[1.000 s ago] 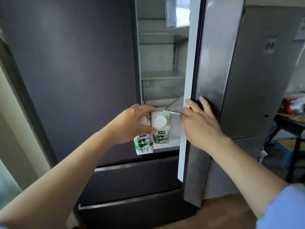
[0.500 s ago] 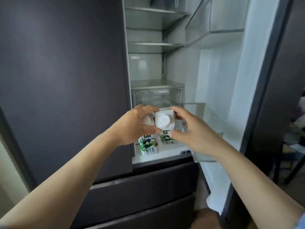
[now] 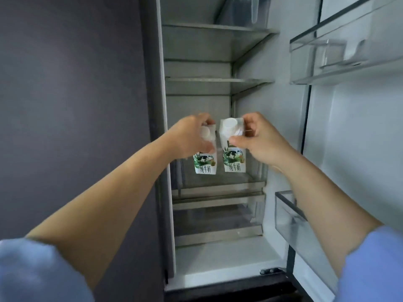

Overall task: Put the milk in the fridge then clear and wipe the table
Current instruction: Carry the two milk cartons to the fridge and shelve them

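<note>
Open fridge compartment [image 3: 250,101] straight ahead, bounded at 9 o'clock by the edge of the closed dark door [image 3: 76,105] and at 3 o'clock by the swung-out door carrying a clear upper bin [image 3: 340,55] and a lower bin [image 3: 290,223]. Free room above the glass shelf [image 3: 218,82] at 12 o'clock, and more over the white compartment floor [image 3: 218,258] at 6 o'clock, in front of the clear drawer [image 3: 218,216]. Held in mid-air at the compartment's mouth, just beside each other: left milk carton [image 3: 205,165] at 9 o'clock, right milk carton [image 3: 233,163] at 3 o'clock. Left hand [image 3: 189,136] curled round the top of the first, right hand [image 3: 261,140] pinching the top of the second between thumb and fingers. Long axes near upright, white caps tipped toward the camera, cow labels facing out, bases pointing to 6 o'clock. Blue sleeves [image 3: 32,269] at the lower corners.
</note>
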A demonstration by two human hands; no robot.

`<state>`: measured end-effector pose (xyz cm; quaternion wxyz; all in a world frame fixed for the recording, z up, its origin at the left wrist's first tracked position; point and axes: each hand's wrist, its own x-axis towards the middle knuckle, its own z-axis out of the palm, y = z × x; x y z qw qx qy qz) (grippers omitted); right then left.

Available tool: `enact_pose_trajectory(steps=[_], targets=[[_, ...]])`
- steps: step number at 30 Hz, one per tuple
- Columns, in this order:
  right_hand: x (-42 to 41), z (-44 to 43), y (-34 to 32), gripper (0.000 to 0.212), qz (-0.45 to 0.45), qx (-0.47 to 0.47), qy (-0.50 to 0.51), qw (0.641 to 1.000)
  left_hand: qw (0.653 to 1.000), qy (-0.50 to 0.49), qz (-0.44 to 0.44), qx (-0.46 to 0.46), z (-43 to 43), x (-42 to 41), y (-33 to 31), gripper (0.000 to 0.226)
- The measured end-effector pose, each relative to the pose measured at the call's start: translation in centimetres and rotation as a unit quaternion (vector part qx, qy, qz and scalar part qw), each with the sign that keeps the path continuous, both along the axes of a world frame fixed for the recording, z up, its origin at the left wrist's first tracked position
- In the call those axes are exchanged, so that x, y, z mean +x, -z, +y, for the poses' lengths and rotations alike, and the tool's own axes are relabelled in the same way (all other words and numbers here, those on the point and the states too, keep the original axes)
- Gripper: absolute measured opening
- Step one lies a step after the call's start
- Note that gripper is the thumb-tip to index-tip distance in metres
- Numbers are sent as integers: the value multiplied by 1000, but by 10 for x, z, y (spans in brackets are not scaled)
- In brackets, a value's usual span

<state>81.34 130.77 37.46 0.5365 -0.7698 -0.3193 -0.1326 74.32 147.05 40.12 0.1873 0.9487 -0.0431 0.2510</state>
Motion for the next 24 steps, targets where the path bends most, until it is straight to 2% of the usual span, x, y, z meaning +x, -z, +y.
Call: enact_pose_trajectory(steps=[9, 12, 17, 24], targets=[[153, 38, -19, 49, 19, 46, -28, 998, 994, -92, -24, -57, 38, 132, -21, 55], [192, 55, -16, 49, 24, 36, -23, 999, 985, -118, -29, -123, 50, 175, -17, 55], [241, 77, -10, 50, 35, 32, -13, 999, 970, -108, -16, -216, 62, 232, -13, 57], [295, 104, -5, 55, 78, 23, -24, 996, 955, -108, 26, -275, 79, 281, -19, 60]])
